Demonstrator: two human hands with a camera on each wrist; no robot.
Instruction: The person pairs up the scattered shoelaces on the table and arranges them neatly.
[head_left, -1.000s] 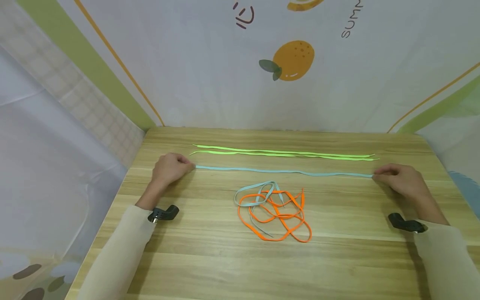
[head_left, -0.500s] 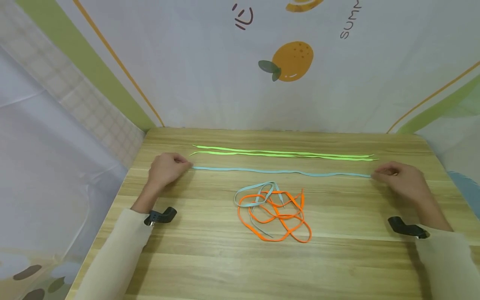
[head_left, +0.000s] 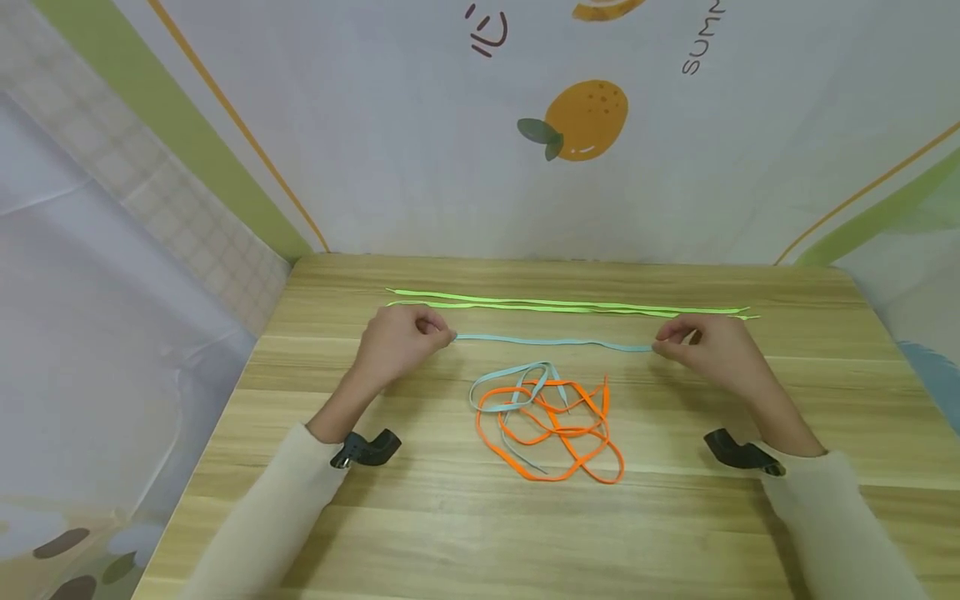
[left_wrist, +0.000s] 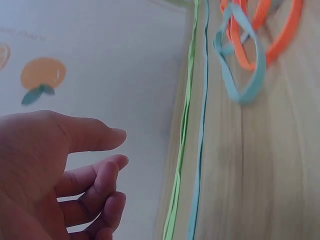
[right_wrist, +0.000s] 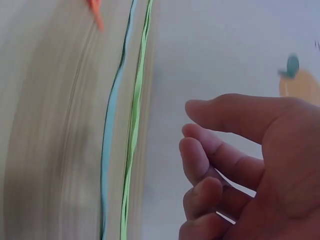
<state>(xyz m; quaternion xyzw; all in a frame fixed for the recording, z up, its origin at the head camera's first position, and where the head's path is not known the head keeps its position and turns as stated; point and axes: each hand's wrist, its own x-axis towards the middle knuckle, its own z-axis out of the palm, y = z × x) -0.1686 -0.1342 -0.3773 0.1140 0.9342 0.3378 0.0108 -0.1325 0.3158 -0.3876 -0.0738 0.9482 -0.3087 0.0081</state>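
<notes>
A light blue shoelace [head_left: 555,341] lies stretched across the wooden table. My left hand [head_left: 401,340] hovers over its left part and hides that end in the head view. Over its right part hovers my right hand [head_left: 708,348], hiding the other end. In the left wrist view, thumb and fingers [left_wrist: 100,135] are apart with nothing between them. The right wrist view likewise shows a gap between thumb and loosely bent fingers [right_wrist: 195,157], away from the blue lace [right_wrist: 111,120]. Two neon green shoelaces [head_left: 555,307] lie side by side just behind the blue one.
In front of the straight blue lace lies a loose tangle of orange shoelace [head_left: 573,433] and another light blue shoelace [head_left: 487,387]. The wooden table [head_left: 450,533] ends at a white fruit-printed cloth [head_left: 420,167] at the back.
Both hands have let go of the blue lace's ends and moved inward, the left to the right and the right to the left. The laces look unmoved.
</notes>
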